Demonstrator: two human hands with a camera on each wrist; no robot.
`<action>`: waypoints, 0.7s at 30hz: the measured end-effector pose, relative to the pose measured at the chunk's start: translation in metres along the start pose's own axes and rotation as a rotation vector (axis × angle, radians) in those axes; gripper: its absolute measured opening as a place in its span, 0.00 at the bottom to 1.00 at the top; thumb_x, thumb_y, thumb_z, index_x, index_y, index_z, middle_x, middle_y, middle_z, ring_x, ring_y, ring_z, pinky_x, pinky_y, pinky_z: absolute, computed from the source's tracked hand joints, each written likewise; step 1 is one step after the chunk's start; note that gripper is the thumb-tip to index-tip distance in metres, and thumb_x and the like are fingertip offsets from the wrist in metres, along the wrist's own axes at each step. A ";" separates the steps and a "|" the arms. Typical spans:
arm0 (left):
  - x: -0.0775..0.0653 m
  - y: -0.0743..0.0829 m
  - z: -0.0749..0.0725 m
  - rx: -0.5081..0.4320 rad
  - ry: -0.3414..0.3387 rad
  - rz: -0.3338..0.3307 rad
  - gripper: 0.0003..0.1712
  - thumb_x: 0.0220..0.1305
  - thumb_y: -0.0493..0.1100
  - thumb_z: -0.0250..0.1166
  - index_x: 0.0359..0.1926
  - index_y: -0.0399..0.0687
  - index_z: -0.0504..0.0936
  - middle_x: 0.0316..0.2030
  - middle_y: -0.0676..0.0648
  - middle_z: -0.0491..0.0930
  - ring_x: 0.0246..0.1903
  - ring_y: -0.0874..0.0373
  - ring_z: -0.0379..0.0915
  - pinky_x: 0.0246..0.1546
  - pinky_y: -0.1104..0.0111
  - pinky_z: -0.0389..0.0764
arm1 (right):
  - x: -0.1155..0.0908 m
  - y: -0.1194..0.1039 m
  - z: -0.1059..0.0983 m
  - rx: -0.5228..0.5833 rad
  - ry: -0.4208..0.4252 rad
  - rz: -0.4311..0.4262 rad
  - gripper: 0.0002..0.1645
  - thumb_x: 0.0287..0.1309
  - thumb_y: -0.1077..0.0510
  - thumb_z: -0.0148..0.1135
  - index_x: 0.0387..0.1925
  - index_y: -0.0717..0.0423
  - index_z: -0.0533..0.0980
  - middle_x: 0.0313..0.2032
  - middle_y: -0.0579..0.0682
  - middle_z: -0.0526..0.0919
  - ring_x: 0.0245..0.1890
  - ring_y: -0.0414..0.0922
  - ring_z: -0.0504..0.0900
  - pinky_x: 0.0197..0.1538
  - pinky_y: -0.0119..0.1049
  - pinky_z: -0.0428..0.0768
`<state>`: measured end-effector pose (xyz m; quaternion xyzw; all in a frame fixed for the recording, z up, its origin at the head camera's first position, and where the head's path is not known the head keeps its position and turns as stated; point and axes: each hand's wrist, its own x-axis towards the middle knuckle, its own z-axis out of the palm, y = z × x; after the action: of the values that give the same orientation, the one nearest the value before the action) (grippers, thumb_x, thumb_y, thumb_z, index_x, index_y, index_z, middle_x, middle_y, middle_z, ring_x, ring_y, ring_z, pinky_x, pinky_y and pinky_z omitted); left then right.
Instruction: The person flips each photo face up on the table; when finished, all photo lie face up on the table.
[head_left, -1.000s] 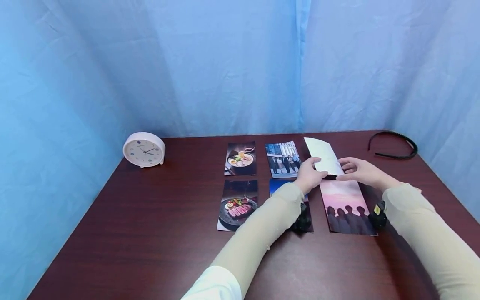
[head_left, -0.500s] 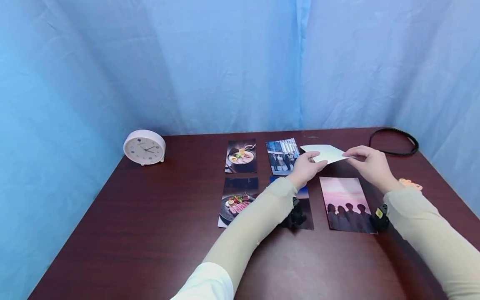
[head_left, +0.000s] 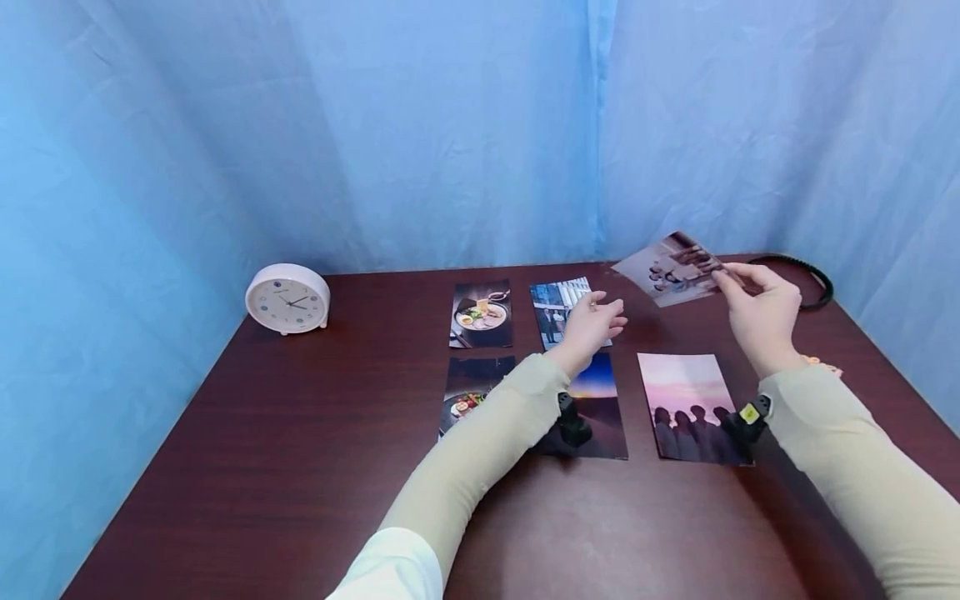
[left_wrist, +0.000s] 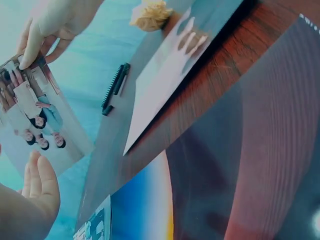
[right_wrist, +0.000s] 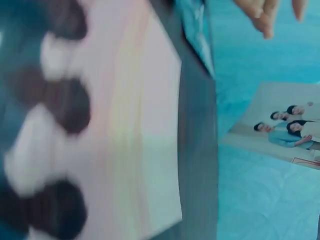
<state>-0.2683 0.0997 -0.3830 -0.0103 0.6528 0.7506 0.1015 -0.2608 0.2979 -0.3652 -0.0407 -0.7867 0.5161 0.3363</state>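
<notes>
My right hand (head_left: 765,312) pinches one corner of a group photo (head_left: 671,271), raised above the back of the table. The photo is tilted, and the people printed on it appear upside down in the head view. Beside it, my left hand (head_left: 592,329) is apart from the print with its fingers loose; it hovers over a photo of people before a building (head_left: 551,317) and hides part of it. Nearer lie a sunset photo (head_left: 603,417) and a pink-sky silhouette photo (head_left: 686,383). A ramen photo (head_left: 482,317) and a steak photo (head_left: 461,400), partly behind my left arm, lie leftward.
A white round clock (head_left: 288,298) stands at the back left of the dark wooden table (head_left: 300,467). At the back right lies a black headband (head_left: 817,283), partly behind my right hand. An orange knotted item (head_left: 825,365) peeks out beside the right wrist. Blue curtains (head_left: 450,133) surround the table.
The print, held by both hands with its white back showing, is now turned picture side out and lifted. My left hand has let go and drawn back left; the right has risen with the photo.
</notes>
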 end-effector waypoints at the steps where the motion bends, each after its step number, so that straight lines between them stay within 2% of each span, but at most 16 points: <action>1: 0.000 0.001 -0.001 -0.002 0.006 -0.006 0.26 0.67 0.43 0.59 0.63 0.40 0.66 0.49 0.40 0.78 0.46 0.49 0.80 0.51 0.62 0.79 | 0.001 -0.001 0.001 0.039 0.015 0.052 0.14 0.56 0.57 0.66 0.43 0.59 0.83 0.25 0.23 0.76 0.28 0.25 0.74 0.29 0.17 0.68; 4: -0.001 0.002 -0.003 -0.005 0.002 -0.036 0.27 0.66 0.41 0.59 0.63 0.37 0.66 0.50 0.38 0.77 0.48 0.46 0.79 0.51 0.61 0.78 | 0.001 -0.007 0.007 0.302 0.054 0.213 0.08 0.54 0.61 0.67 0.38 0.56 0.84 0.25 0.33 0.79 0.27 0.30 0.75 0.29 0.17 0.73; 8: -0.003 0.003 -0.004 0.018 -0.014 -0.089 0.29 0.67 0.42 0.59 0.65 0.35 0.64 0.55 0.36 0.75 0.53 0.45 0.76 0.53 0.60 0.77 | -0.002 -0.018 0.015 0.770 0.119 0.433 0.06 0.49 0.70 0.68 0.28 0.57 0.83 0.24 0.45 0.82 0.25 0.35 0.79 0.26 0.25 0.81; 10: -0.004 0.004 -0.005 0.031 -0.010 -0.099 0.32 0.67 0.46 0.59 0.66 0.35 0.62 0.57 0.36 0.74 0.55 0.46 0.75 0.54 0.60 0.76 | -0.005 -0.024 0.020 0.896 0.129 0.517 0.06 0.48 0.71 0.67 0.26 0.59 0.82 0.23 0.46 0.81 0.24 0.36 0.79 0.24 0.29 0.81; 14: -0.001 0.004 -0.008 -0.021 0.024 -0.031 0.30 0.68 0.49 0.57 0.64 0.36 0.65 0.57 0.36 0.73 0.56 0.45 0.73 0.55 0.59 0.75 | -0.013 -0.032 0.031 0.998 0.098 0.596 0.07 0.49 0.73 0.65 0.27 0.60 0.78 0.23 0.48 0.79 0.24 0.37 0.80 0.23 0.33 0.82; 18: 0.001 0.003 -0.009 -0.096 0.101 0.076 0.20 0.69 0.46 0.57 0.55 0.38 0.72 0.51 0.36 0.76 0.54 0.42 0.74 0.53 0.61 0.77 | -0.022 -0.036 0.039 1.046 0.039 0.611 0.08 0.52 0.74 0.63 0.29 0.61 0.74 0.26 0.49 0.78 0.26 0.39 0.82 0.26 0.34 0.83; 21: 0.000 0.003 -0.010 -0.122 0.164 0.125 0.14 0.68 0.43 0.57 0.49 0.38 0.75 0.44 0.37 0.79 0.49 0.42 0.77 0.50 0.64 0.79 | -0.028 -0.037 0.044 1.051 -0.014 0.616 0.08 0.54 0.73 0.61 0.29 0.60 0.72 0.27 0.49 0.76 0.27 0.39 0.82 0.30 0.34 0.84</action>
<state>-0.2704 0.0900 -0.3816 -0.0372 0.6115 0.7904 -0.0001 -0.2537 0.2344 -0.3589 -0.0919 -0.3809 0.9091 0.1415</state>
